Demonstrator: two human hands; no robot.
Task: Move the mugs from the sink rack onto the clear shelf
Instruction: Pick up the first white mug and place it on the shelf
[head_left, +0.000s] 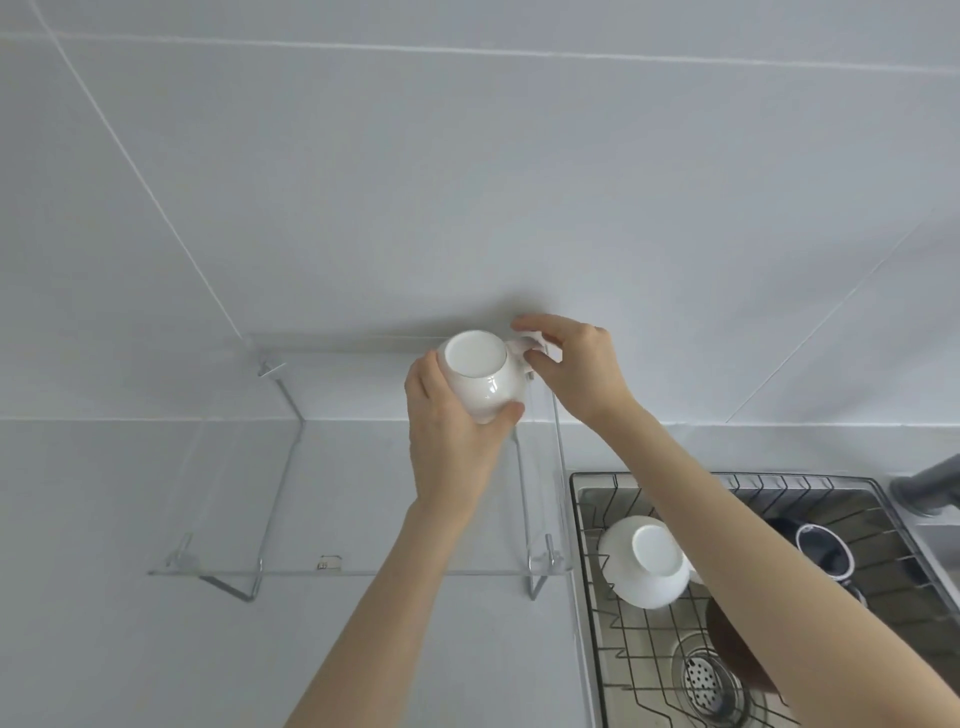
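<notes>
Now left hand (453, 447) fingers wrapped round inverted white mug (480, 375); right hand (582, 364) fingers pinching its handle.

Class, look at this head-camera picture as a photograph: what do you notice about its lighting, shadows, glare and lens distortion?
Head view: soft, even light; a faint shadow on the wall behind the right hand. Head view: a small glare spot on the white mug held by the left hand. Head view: the clear shelf shows mostly by its bright edges. Head view: wide-angle lens bends the tile lines and stretches the forearms.
</notes>
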